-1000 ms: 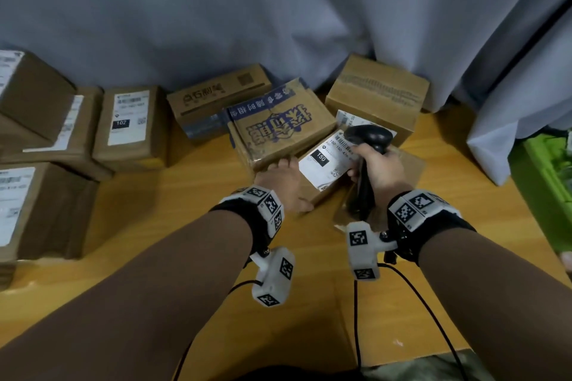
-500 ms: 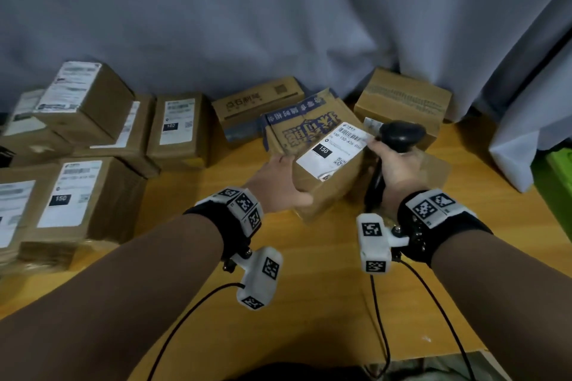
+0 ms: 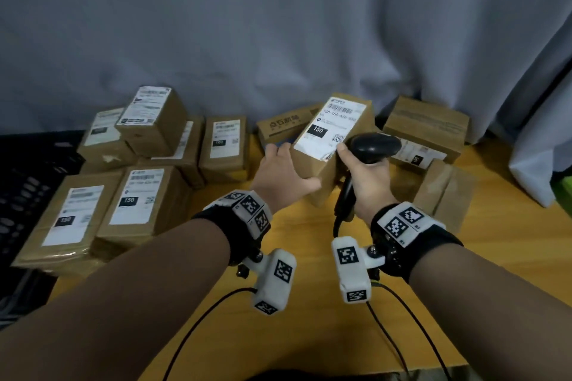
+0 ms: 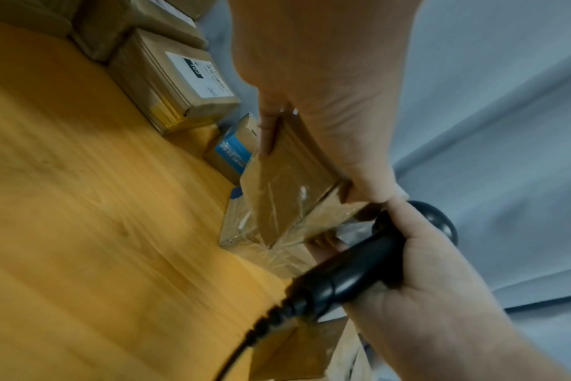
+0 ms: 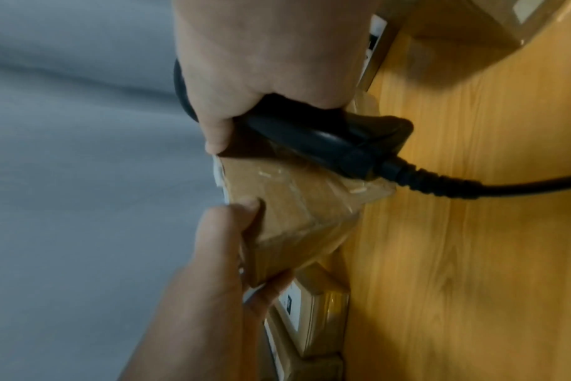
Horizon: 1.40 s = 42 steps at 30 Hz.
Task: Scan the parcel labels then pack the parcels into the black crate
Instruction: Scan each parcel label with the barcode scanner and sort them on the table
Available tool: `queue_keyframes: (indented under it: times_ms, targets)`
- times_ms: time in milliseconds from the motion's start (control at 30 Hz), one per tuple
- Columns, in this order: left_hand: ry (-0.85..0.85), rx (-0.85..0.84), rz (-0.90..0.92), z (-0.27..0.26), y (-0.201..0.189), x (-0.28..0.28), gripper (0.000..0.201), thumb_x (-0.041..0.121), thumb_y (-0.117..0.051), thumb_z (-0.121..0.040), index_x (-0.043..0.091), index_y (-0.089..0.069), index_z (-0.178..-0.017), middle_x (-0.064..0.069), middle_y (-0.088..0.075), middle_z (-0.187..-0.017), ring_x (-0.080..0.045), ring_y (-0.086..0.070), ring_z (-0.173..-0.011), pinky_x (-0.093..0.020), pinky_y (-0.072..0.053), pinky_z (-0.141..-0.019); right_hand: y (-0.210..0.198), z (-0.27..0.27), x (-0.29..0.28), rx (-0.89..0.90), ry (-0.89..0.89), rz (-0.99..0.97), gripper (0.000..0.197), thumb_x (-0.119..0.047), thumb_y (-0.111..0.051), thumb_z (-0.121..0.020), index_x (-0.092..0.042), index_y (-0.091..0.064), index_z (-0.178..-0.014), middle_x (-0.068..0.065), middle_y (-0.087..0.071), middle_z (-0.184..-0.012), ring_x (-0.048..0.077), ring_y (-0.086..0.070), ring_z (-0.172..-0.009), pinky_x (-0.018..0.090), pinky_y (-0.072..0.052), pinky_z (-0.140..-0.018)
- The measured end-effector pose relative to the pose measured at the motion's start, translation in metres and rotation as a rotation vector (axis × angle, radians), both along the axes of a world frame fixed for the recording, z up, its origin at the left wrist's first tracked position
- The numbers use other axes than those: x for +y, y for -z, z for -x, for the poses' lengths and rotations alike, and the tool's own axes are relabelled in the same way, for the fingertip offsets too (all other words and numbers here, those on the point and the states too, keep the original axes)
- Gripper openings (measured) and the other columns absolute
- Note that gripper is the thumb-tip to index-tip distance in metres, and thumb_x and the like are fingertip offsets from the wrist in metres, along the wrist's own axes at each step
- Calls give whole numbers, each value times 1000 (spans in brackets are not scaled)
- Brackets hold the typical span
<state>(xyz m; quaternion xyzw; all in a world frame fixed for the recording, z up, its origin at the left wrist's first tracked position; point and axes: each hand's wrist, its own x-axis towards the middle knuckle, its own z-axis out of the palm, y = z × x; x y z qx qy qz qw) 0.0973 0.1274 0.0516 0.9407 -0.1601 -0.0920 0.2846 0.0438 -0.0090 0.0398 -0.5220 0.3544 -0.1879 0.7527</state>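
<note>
A brown cardboard parcel [image 3: 325,145] with a white label marked 150 is lifted above the wooden table [image 3: 309,303], tilted with the label facing me. My left hand [image 3: 280,176] grips its left side, thumb on the near face, and also shows in the left wrist view [image 4: 310,103]. My right hand [image 3: 368,179] holds a black corded barcode scanner [image 3: 373,147] by its handle, and its thumb touches the parcel's right edge. The right wrist view shows the scanner handle [image 5: 326,144] against the parcel [image 5: 294,219]. A black crate [image 3: 28,189] sits at the far left, partly cut off.
Several labelled cardboard parcels [image 3: 136,195] are stacked at the left of the table beside the crate. More boxes [image 3: 427,130] stand along the grey curtain [image 3: 278,25] at the back and right. The scanner cable [image 3: 396,334] trails toward me.
My left hand has lifted the parcel off the table and tilted its label up. The right hand with the scanner rose alongside it. The view has shifted left, showing the crate.
</note>
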Motion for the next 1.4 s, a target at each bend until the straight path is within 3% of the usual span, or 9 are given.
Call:
queue_keyframes:
  times_ms: [233,367,500,667,800,900,1033,1200,1400]
  targets:
    - [43,159,123,-15,-13,24,97,61,-73,-68,21,-26,-142,-4,-35,-135,-21,-36,-128,-40,-35,-105,-16,-7,19,-108,-128,6,45,-23,-80,-77,-11,-63,-117,3,-75,-103,15,-72,-93,33,-58,-79]
    - [-92,510,504,-31,-17,28,48,58,-55,-87,20,-40,-111,0,-55,-106,-12,-55,-93,-29,-46,-80,-27,-10,14,-69,-229,42,37,-12,-76,-80,-11,-65,-115,3,-75,-99,17,-73,-88,29,-57,-70]
    - [-149,687,621,-41,-27,30,48,53,-55,-87,14,-53,-114,3,-56,-78,-15,-51,-71,-31,-41,-71,-32,-12,6,-39,-327,75,35,-8,-71,-83,-5,-64,-117,3,-74,-89,12,-70,-74,27,-53,-68]
    - [-87,751,625,-47,-35,33,24,37,-54,-95,17,-64,-103,-1,-69,-96,-18,-62,-87,-32,-51,-72,-30,-13,-3,-26,-388,76,43,-12,-70,-84,-7,-58,-125,9,-72,-110,23,-68,-100,37,-53,-89]
    - [-107,737,560,-49,-34,38,37,39,-58,-92,15,-57,-120,-4,-66,-113,-23,-62,-104,-40,-52,-90,-31,-17,-4,60,-338,199,48,-35,-74,-82,-14,-58,-123,3,-72,-108,19,-67,-102,40,-50,-95]
    - [-121,694,493,-52,-28,42,40,39,-62,-89,14,-54,-120,-1,-65,-113,-19,-61,-105,-39,-51,-93,-46,-19,-6,96,-337,276,33,-31,-71,-84,-10,-63,-109,3,-71,-85,17,-67,-79,34,-53,-79]
    - [-139,660,456,-55,-21,47,32,35,-64,-89,15,-58,-112,2,-67,-109,-11,-61,-96,-27,-51,-73,-83,-21,-6,140,-459,373,6,-7,-65,-82,-3,-61,-85,6,-51,-56,18,-49,-49,31,-43,-55]
    - [-200,652,435,-60,-13,49,62,43,-72,-77,12,-55,-127,-1,-67,-116,-21,-62,-106,-40,-54,-88,-121,-28,4,164,-545,324,9,-6,-62,-84,-3,-61,-76,7,-58,-60,13,-46,-44,24,-41,-45]
    - [-257,623,434,-60,-8,45,63,41,-70,-81,6,-52,-130,-5,-64,-119,-23,-61,-106,-36,-53,-86,-128,-29,11,249,-616,284,17,-17,-63,-87,-6,-59,-74,12,-64,-63,14,-47,-42,18,-43,-40]
